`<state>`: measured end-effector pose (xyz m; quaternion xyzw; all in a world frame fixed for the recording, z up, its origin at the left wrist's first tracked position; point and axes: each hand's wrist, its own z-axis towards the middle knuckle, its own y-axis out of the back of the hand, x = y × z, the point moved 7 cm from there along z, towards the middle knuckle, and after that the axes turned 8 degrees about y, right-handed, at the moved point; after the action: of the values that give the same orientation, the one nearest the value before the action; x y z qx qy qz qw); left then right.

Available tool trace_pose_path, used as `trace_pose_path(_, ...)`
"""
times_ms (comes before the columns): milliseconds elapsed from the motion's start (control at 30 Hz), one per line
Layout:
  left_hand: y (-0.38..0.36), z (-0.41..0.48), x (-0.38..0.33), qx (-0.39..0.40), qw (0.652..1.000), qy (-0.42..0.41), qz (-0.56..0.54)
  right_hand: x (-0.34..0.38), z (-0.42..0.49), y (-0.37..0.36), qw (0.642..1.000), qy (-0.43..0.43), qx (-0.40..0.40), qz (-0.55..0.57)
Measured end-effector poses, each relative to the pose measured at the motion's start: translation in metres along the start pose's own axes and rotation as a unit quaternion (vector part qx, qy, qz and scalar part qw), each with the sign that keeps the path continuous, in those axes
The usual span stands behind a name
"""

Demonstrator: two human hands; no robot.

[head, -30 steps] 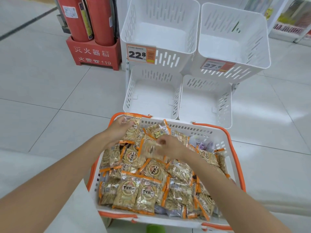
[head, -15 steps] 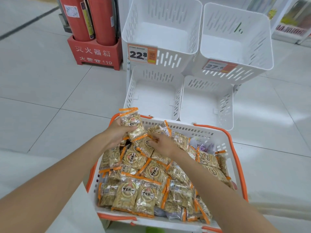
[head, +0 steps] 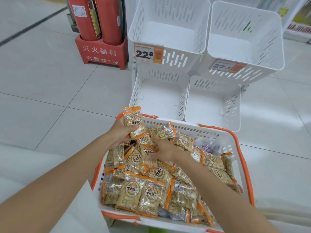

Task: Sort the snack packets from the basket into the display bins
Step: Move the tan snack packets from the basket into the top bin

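A white basket with orange handles [head: 235, 145] is full of several clear snack packets with orange seals [head: 144, 194]. My left hand [head: 117, 133] grips one such packet [head: 133, 121] upright, just above the basket's far left corner. My right hand [head: 164, 149] lies on the pile in the middle of the basket, its fingers curled round a packet [head: 146, 148]. A few purple packets [head: 210, 147] show at the basket's far right. Beyond the basket stand white display bins: two upper ones [head: 168, 56] [head: 252, 71] with price tags, two lower ones [head: 139, 88] [head: 235, 105].
Two red fire extinguishers in a red floor box [head: 102, 52] stand left of the bins. Pale floor tiles [head: 42, 81] surround everything. A shelf edge [head: 299, 29] shows at the top right.
My left hand has lifted its packet up out of the pile. My right hand has dropped lower onto the packets and shifted slightly left.
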<state>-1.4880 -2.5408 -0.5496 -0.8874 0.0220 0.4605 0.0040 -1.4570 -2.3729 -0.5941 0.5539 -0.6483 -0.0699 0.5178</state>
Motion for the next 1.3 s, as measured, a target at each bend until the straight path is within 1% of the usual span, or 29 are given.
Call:
trace_pose_path(33, 0.000, 0.001, 0.001, 0.000, 1.000, 0.003, 0.010, -0.001, 0.001, -0.002, 1.000, 0.006, -0.006, 0.006)
trace_pose_path(133, 0.002, 0.004, 0.004, 0.001, 0.999, 0.013, 0.037, -0.004, -0.003, 0.002, 0.992, 0.006, -0.028, 0.119)
trace_pose_path(200, 0.005, 0.008, 0.006, 0.000, 0.999, 0.014, 0.046, 0.000, -0.010, 0.017, 0.976, 0.033, -0.049, 0.208)
trace_pose_path(300, 0.000, 0.009, 0.004, 0.026, 0.998, 0.025, 0.047, 0.019, -0.020, 0.057, 0.944, 0.068, -0.123, 0.300)
trace_pose_path(367, -0.010, 0.008, 0.001, 0.078, 0.995, 0.058, 0.003, 0.037, -0.023, 0.086, 0.934, 0.098, -0.169, 0.300)
trace_pose_path(433, -0.021, 0.005, -0.009, 0.136, 0.987, 0.075, -0.036, 0.053, -0.024, 0.112, 0.936, 0.120, -0.215, 0.253)
trace_pose_path(500, -0.027, -0.002, -0.028, 0.163, 0.985, 0.055, -0.014, 0.060, -0.022, 0.131, 0.931, 0.131, -0.256, 0.225)
trace_pose_path(567, -0.034, -0.010, -0.048, 0.179, 0.983, 0.017, 0.040, 0.065, -0.022, 0.148, 0.914, 0.128, -0.278, 0.267)
trace_pose_path(633, -0.042, -0.016, -0.070, 0.199, 0.975, -0.025, 0.093, 0.072, -0.023, 0.165, 0.902, 0.122, -0.273, 0.313)
trace_pose_path(733, -0.050, -0.021, -0.106, 0.211, 0.961, -0.080, 0.160, 0.076, -0.021, 0.186, 0.910, 0.082, -0.197, 0.355)
trace_pose_path(800, -0.051, -0.019, -0.129, 0.209, 0.956, -0.100, 0.182, 0.083, -0.020, 0.203, 0.916, 0.084, -0.164, 0.356)
trace_pose_path(833, -0.051, -0.017, -0.140, 0.201, 0.955, -0.107, 0.190, 0.087, -0.018, 0.213, 0.915, 0.100, -0.172, 0.350)
trace_pose_path(900, -0.048, -0.012, -0.166, 0.167, 0.955, -0.128, 0.211, 0.094, -0.014, 0.234, 0.894, 0.136, -0.200, 0.378)
trace_pose_path(967, -0.041, -0.005, -0.196, 0.137, 0.950, -0.161, 0.229, 0.102, -0.009, 0.254, 0.875, 0.155, -0.195, 0.414)
trace_pose_path(1033, -0.037, 0.001, -0.226, 0.140, 0.944, -0.193, 0.227, 0.112, -0.003, 0.277, 0.884, 0.158, -0.169, 0.407)
trace_pose_path(1067, -0.037, 0.004, -0.242, 0.145, 0.941, -0.210, 0.222, 0.117, 0.000, 0.291, 0.890, 0.161, -0.169, 0.391)
trace_pose_path(1133, -0.034, 0.012, -0.276, 0.130, 0.933, -0.254, 0.220, 0.128, 0.005, 0.324, 0.888, 0.177, -0.216, 0.367)
trace_pose_path(1200, -0.023, 0.023, -0.310, 0.046, 0.910, -0.310, 0.273, 0.131, 0.014, 0.357, 0.863, 0.192, -0.291, 0.365)
trace_pose_path(1233, -0.015, 0.031, -0.324, -0.009, 0.889, -0.332, 0.316, 0.129, 0.021, 0.371, 0.851, 0.198, -0.329, 0.359)
trace_pose_path(1267, -0.006, 0.044, -0.332, -0.057, 0.866, -0.341, 0.361, 0.124, 0.029, 0.383, 0.842, 0.202, -0.366, 0.340)
trace_pose_path(1300, 0.001, 0.055, -0.336, -0.087, 0.849, -0.342, 0.393, 0.119, 0.039, 0.393, 0.837, 0.206, -0.400, 0.312)
